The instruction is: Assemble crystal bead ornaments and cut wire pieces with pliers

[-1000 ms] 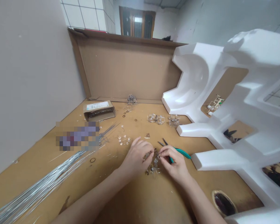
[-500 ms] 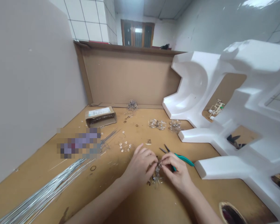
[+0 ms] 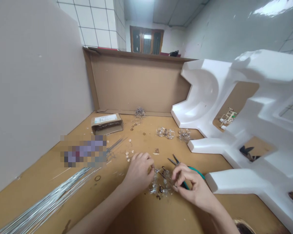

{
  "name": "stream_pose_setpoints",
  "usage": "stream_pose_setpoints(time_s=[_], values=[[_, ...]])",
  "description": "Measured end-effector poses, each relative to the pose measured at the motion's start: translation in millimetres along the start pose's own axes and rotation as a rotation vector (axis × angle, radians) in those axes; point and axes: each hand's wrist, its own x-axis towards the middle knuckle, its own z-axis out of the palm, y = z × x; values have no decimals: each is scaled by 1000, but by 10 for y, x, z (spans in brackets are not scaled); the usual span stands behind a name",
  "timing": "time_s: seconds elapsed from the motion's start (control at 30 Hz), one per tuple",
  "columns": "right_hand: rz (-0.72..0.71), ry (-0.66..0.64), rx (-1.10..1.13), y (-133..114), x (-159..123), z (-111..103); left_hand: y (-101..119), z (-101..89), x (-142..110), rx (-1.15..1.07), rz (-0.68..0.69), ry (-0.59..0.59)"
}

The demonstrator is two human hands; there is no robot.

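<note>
My left hand (image 3: 141, 171) is closed, its thumb and fingertips pinching near one end of a thin dark wire (image 3: 163, 175). The other end of this wire runs to my right hand (image 3: 194, 186), whose thumb and forefinger are pressed together. Between and below both hands lies a piece of clear beads and bent wire (image 3: 158, 189) with dark curled bits on it. Pliers with teal handles (image 3: 196, 171) lie beside my right hand, partly covered by its fingers. Loose clear beads (image 3: 128, 156) are scattered left of my left hand.
Long silvery wires (image 3: 51, 198) fan across the left side. Behind them stands a small open cardboard box (image 3: 107, 125). Finished-looking beaded wire pieces (image 3: 165, 132) sit further back. White foam packing (image 3: 234, 180) borders the right, and a cardboard wall (image 3: 134, 83) rises at the back.
My hands have moved apart, the left to the left and the right to the right and down. The dark wire is now stretched between them, and more of the beaded piece shows.
</note>
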Motion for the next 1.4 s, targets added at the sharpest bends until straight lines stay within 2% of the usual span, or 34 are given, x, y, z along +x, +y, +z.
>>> stream_pose_setpoints(time_s=[0.1,0.17,0.3,0.43,0.63,0.7,0.9,1.0,1.1,1.2,1.4], values=[[-26,-11,91,-55,17,44,45,54,-22,-68,-15,-24],[6,-32,176,-66,21,89,97,81,-40,-148,-16,-51],[249,11,222,-7,4,193,174,91,-62,-276,36,-96],[468,61,228,79,2,230,149,29,-57,-201,58,-35],[562,16,463,78,43,217,222,-118,-75,-96,361,-76],[572,-1,512,65,41,225,262,-128,-84,-82,398,-73],[571,-76,507,54,24,232,258,-57,-93,-131,340,-49],[545,-34,493,55,38,212,235,-35,-83,-225,222,-55],[527,7,505,64,49,180,217,-24,-66,-360,109,-129],[520,15,529,80,48,164,220,-3,-57,-441,82,-185],[525,9,535,72,46,189,262,21,-69,-433,61,-150]])
